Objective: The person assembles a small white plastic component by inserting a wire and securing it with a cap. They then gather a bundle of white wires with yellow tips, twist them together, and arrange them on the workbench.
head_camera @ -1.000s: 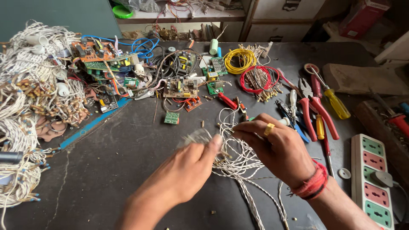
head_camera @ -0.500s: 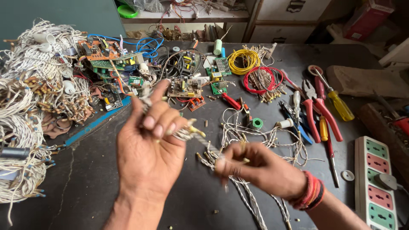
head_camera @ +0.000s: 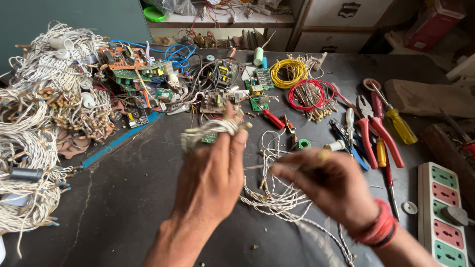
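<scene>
My left hand (head_camera: pixel 213 168) grips white wire bundle (head_camera: pixel 210 129) | my right hand (head_camera: pixel 324 185) blurred, grip unclear, over loose wires (head_camera: pixel 277 200) | counter (head_camera: pixel 128 198).

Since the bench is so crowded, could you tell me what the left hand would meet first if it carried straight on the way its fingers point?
Probably the small circuit board just beyond the left hand and its white wire bundle; depth is unclear.

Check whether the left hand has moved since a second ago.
Yes. The left hand has risen off the dark table toward the green circuit boards, lifting a bundle of white twisted wire.
</scene>
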{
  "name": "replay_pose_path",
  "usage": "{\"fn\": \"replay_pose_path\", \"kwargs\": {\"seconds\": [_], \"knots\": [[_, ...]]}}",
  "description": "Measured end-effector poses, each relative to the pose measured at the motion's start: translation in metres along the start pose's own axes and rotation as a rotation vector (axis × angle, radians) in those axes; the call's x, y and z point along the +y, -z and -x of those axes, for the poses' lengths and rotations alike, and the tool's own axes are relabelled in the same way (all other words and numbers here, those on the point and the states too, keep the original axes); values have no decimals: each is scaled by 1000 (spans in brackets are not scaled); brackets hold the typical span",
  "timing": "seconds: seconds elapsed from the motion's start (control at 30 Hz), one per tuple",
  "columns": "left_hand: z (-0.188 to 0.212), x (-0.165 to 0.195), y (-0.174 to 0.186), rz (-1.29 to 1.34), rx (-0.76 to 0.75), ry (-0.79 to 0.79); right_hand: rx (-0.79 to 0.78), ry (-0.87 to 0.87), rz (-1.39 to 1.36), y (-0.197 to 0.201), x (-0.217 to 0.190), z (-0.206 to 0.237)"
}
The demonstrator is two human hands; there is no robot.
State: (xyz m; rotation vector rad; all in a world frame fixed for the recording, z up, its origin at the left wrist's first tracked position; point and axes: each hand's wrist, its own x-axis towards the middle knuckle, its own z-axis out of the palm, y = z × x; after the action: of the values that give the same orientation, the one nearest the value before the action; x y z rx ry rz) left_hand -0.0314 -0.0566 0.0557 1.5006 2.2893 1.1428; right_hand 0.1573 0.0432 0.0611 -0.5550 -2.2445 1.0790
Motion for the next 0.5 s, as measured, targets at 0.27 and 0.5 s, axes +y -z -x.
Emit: {"fn": "replay_pose_path", "kwargs": {"seconds": [0.27,0.5], "knots": [[11,6,-2,297,-642,335,84,80,334,21,18,-6],[10,3,27,1433,-939,369,-42,-104,150,6,37,-8]]}}
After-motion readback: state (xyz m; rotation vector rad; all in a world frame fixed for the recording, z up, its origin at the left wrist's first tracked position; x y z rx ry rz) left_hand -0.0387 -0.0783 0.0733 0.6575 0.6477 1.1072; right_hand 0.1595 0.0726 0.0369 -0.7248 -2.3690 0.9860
